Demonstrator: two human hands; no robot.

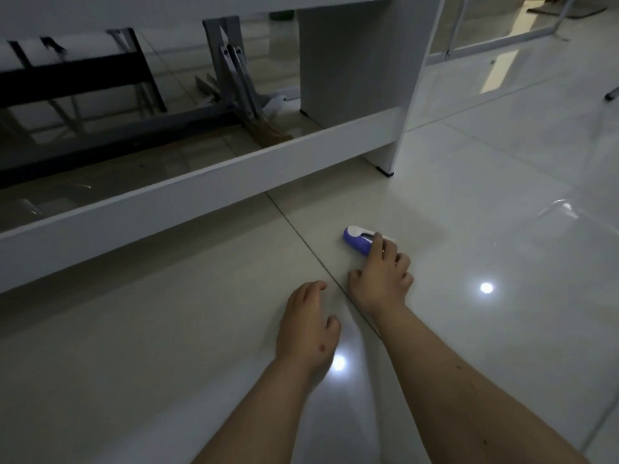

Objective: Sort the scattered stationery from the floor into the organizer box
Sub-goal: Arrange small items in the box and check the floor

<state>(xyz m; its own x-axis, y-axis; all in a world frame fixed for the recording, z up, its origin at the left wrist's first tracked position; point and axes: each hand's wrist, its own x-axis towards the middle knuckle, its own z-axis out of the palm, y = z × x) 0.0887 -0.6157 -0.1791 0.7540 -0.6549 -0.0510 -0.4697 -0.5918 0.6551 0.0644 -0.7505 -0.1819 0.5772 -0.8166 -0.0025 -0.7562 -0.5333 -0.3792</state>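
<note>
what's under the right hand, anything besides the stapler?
Only the blue and white stapler shows, lying on the tiled floor. The right hand touches its near end with a fingertip; that end is covered. The left hand holds nothing visible.

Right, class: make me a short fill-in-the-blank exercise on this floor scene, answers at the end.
1. The right hand reaches the blue-and-white ____.
2. The stapler lies on the tiled ____.
3. The ____ hand holds nothing.
4. Beyond the stapler stands white ____.

Answers: stapler; floor; left; furniture
</note>
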